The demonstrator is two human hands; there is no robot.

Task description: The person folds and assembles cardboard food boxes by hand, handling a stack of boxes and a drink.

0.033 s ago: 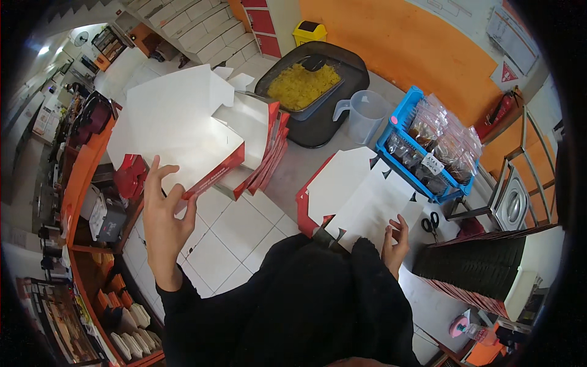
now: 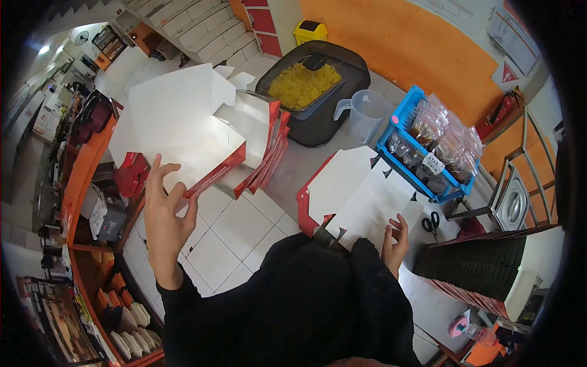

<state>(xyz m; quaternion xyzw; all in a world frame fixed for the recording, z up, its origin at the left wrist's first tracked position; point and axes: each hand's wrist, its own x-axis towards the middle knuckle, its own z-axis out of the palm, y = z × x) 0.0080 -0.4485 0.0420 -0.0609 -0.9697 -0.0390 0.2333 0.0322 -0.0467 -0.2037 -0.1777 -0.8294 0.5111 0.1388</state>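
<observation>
At the left, my left hand (image 2: 166, 226) grips the near edge of an open white carton with a red outside (image 2: 183, 116), thumb and fingers at its wall. The carton's lid stands raised at the back. It rests against a stack of similar opened cartons (image 2: 252, 131). My right hand (image 2: 396, 244) lies at the right end of a flat, unfolded white carton (image 2: 370, 202) on the table, its fingers loosely bent and apart. The near edge of this flat carton is partly hidden by my black sleeve.
Beyond the cartons sits a black tray (image 2: 361, 70) with a container of yellow rice (image 2: 302, 85). A clear measuring jug (image 2: 367, 116) stands beside a blue basket (image 2: 397, 125) of bagged food. Black scissors (image 2: 430, 224) and a large stack of folded cartons (image 2: 477, 263) are at the right.
</observation>
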